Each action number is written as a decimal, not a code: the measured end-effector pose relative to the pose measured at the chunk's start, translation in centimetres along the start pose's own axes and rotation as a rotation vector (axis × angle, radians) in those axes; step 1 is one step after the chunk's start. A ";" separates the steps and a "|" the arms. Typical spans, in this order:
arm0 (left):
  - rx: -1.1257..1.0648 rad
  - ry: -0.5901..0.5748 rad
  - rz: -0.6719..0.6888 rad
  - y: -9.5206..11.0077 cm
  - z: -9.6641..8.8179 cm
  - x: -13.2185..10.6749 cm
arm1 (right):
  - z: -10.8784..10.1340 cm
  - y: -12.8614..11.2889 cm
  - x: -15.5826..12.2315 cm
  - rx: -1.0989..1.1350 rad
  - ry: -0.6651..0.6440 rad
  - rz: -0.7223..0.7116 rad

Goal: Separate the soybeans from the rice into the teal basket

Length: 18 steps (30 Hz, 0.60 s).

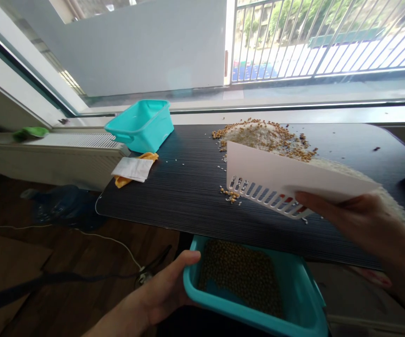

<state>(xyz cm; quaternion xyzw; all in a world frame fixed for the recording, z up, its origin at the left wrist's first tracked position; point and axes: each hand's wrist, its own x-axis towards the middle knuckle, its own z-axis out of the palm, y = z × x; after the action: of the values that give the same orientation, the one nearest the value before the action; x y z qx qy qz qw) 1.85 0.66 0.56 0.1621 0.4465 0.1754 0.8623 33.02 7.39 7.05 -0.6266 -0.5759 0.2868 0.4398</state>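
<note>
My left hand [167, 285] grips the left rim of a teal plastic tub [230, 306], thumb over the edge. Round yellow-brown beans or peas [240, 271] cover much of its bottom. The tub is just below the table's front edge. My right hand [360, 215] is closed on a thin white plastic panel [286, 175] with a row of slots along its lower edge, tilted above the table. Behind it lies a heap of white rice mixed with the same beans [261, 133]. A mostly white stretch of rice [395, 201] spreads right, partly hidden by the panel and hand.
A second teal tub [146, 124] stands at the back left of the dark table [188, 187]. Near it lies a white folded paper on an orange cloth [132, 168]. A few beans [232, 194] lie near the table's front. A window borders the back.
</note>
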 end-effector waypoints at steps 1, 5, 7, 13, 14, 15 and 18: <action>0.000 0.000 0.001 0.0 0.0 0.0 | -0.1 -0.1 0.0 0.001 0.009 -0.006; -0.007 -0.007 0.006 0.0 -0.1 0.1 | 0.0 -0.2 0.3 0.007 0.032 -0.009; -0.014 0.001 0.007 0.1 -0.3 0.0 | 0.4 -0.1 0.4 0.007 0.032 -0.002; -0.025 0.089 0.025 0.9 -1.7 -1.6 | 0.3 0.2 -0.7 -0.015 -0.006 0.012; -0.022 0.115 0.037 1.1 -2.1 -2.0 | 0.1 0.2 -0.8 -0.024 0.010 0.015; -0.018 0.143 0.048 1.3 -2.5 -2.5 | -0.1 0.3 -0.8 -0.037 0.035 0.018; -0.014 0.215 0.071 1.7 -3.5 -3.4 | -0.1 0.5 -0.5 -0.091 0.093 0.039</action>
<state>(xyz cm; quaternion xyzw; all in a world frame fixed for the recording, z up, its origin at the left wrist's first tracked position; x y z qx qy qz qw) -3.17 1.09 1.84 0.1520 0.5293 0.2252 0.8037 33.21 6.87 6.59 -0.6695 -0.5551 0.2395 0.4315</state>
